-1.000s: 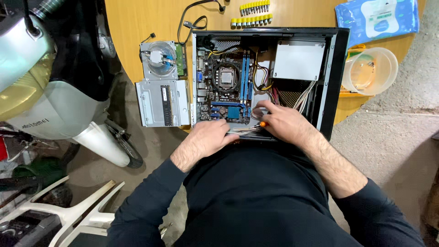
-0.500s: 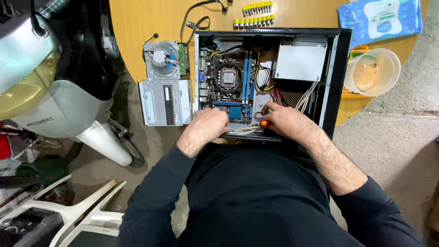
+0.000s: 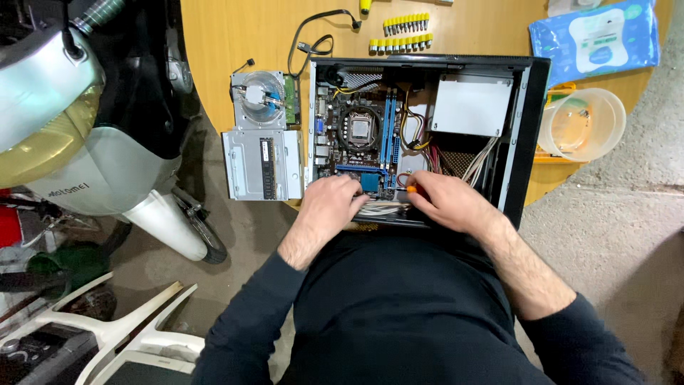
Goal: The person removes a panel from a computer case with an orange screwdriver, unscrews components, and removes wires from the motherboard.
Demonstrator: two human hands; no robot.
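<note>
Both hands close together, palms down: left hand [image 3: 329, 202] fingers curled, right hand [image 3: 443, 202] loosely closed.

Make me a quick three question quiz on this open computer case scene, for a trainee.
1. True or false: both hands are inside the open computer case.
2. What lies on the table just left of the case, below the round cooler fan? A) a grey metal bracket B) a keyboard C) a hammer
3. What colour is the tool tip showing at the right hand?

Key: 1 true; the left hand is there too. 2 A, the grey metal bracket. 3 orange.
</note>
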